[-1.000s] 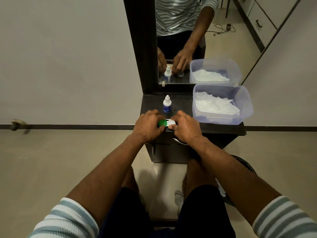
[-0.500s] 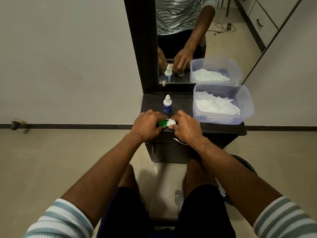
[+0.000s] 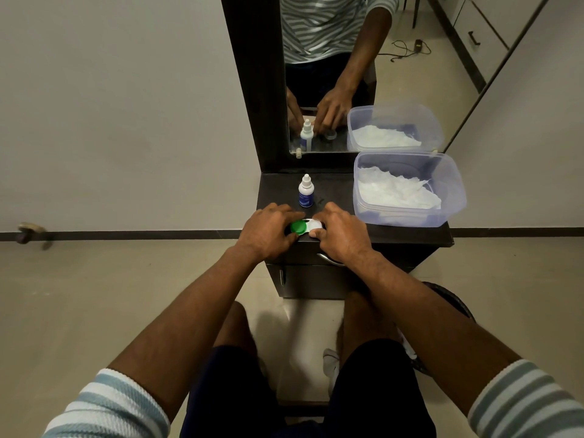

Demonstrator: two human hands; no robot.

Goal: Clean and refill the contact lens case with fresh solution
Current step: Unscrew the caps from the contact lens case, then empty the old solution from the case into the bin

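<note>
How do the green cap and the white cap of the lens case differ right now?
The green cap sits under the left hand; the white cap sits under the right hand. The green shows more of its top; the white is mostly covered. Both sit on one lens case on the dark tabletop.

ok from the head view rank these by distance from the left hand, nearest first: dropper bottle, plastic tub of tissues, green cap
1. green cap, under the left hand's fingertips
2. dropper bottle, just behind the hands
3. plastic tub of tissues, far right of the dark tabletop

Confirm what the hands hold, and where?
Small contact lens case: left hand grips the green cap end, right hand the white end.
</note>
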